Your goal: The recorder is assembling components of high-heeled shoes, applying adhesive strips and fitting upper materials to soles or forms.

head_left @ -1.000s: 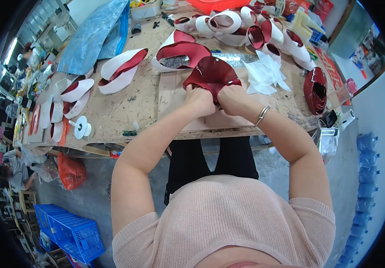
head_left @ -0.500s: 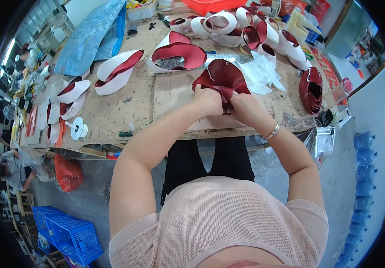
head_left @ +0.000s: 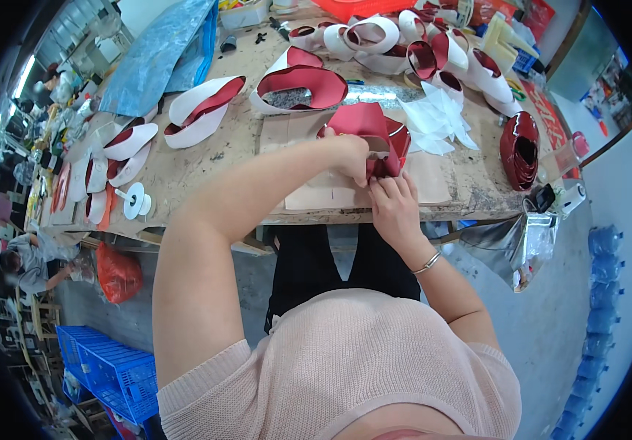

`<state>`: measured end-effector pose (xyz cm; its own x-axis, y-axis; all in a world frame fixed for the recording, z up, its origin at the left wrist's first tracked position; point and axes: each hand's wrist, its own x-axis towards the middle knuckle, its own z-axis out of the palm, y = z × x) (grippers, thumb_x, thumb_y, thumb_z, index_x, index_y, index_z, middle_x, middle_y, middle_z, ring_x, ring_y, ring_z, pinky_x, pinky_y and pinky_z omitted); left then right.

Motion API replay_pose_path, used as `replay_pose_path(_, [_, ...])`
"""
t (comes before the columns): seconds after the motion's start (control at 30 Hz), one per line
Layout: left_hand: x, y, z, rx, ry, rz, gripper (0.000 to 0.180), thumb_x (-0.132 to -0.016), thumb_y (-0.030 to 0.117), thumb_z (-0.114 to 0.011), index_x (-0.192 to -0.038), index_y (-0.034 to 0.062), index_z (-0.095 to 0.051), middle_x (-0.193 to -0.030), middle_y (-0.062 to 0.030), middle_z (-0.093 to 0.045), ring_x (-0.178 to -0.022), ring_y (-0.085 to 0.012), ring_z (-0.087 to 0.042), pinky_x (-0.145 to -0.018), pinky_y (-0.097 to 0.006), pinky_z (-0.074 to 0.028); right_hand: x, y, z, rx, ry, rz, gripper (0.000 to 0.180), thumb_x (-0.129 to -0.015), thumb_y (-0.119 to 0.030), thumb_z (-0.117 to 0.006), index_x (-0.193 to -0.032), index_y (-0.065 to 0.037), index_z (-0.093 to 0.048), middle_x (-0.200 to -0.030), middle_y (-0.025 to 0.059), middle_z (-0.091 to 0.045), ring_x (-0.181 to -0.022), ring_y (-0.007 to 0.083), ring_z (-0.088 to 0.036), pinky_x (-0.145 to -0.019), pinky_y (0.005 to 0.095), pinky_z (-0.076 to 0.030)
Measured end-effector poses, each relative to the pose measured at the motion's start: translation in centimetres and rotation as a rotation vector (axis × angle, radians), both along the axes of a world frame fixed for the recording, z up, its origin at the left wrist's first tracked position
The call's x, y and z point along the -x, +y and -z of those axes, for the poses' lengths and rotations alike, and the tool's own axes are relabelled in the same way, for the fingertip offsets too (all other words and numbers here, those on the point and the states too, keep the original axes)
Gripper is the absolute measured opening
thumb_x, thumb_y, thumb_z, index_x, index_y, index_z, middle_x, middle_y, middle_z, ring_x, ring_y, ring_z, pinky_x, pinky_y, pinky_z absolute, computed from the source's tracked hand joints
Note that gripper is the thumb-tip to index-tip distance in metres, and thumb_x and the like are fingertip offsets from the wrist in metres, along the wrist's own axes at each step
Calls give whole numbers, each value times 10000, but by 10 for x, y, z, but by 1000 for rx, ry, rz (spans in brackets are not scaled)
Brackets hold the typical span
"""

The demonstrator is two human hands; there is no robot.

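Observation:
A dark red curved leather piece (head_left: 366, 125), shaped like a shoe upper, stands on a tan board (head_left: 323, 196) at the near edge of the wooden workbench (head_left: 206, 172). My left hand (head_left: 350, 156) pinches its near end from the left, and my right hand (head_left: 393, 204) grips the same folded end from below. A bangle sits on my right wrist. The spot where the fingers meet the leather is partly hidden.
Several red-and-white curved uppers (head_left: 202, 110) lie over the bench to the left and rear. White paper pieces (head_left: 441, 121) lie to the right, a stack of dark red strips (head_left: 519, 150) further right. A blue plastic sheet (head_left: 158, 59) is at the back left, a blue crate (head_left: 107, 367) on the floor.
Both hands have drawn the red leather piece nearer to the bench's front edge, and my fingers have closed tighter on its near end.

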<state>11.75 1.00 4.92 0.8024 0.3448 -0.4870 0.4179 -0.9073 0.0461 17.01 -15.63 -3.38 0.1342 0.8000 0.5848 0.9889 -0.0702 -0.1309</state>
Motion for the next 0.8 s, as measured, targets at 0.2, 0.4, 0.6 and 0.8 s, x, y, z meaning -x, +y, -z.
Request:
replay_pose_path(0.2, [-1,11,-4,99,87,20,498,-639,313,-787,-1082,116,-677,-960,-35,-682,-975,-242,-604,-797,-429,-326,3,1,2,-17,4,37,238,-826,-139,-595,-1049,-62,-624,-912,38,-548,-943,210,-541,-1023,460,-316])
replay_pose_path(0.4, [20,-7,2,16,-71,12,366,-652,271,-760,-977,114,-700,-889,-44,-677,-945,-236,-603,-873,-465,-300,4,-7,-6,58,-66,31,270,-800,-117,-564,-1060,-61,-615,-956,39,-540,-991,212,-528,-1032,502,-282])
replay_pose_path(0.6, [28,11,-7,-343,-333,772,209,-673,229,-711,-846,112,-707,-836,-22,-659,-941,-217,-595,-922,-425,-325,18,2,-8,139,-181,12,318,-756,-98,-553,-1059,-7,-592,-1002,86,-517,-1020,265,-511,-996,426,-331])
replay_pose_path(0.8, [38,12,-14,-56,-96,268,234,-728,268,-692,-871,83,-701,-880,-91,-669,-927,-258,-613,-887,-388,-377,13,1,-5,134,-8,-61,335,-739,-59,-558,-1064,18,-585,-1016,106,-515,-993,263,-510,-854,371,-412])
